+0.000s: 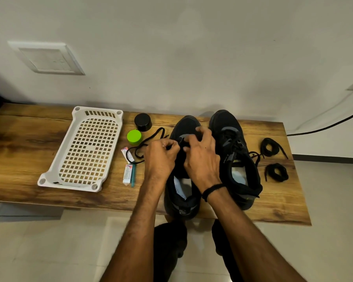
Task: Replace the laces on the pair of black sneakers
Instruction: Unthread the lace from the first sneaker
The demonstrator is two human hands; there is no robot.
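Note:
Two black sneakers stand side by side on the wooden bench [29,127], toes toward the wall. Over the left sneaker [183,127], my left hand [161,155] pinches a black lace [147,141] near the eyelets, and the lace trails off to the left across the bench. My right hand [200,153] grips the upper of that same shoe at the eyelet area, fingers curled over it. The right sneaker [232,143] still carries a lace, with loose ends lying to its right. Two coiled black laces [270,147] [276,171] lie at the bench's right end.
A white perforated plastic tray [86,147] sits on the left of the bench. Beside it are a black round lid [143,122], a green cap [134,136] and small tubes [128,173]. A cable [324,127] runs along the wall at right. My knees show below the bench edge.

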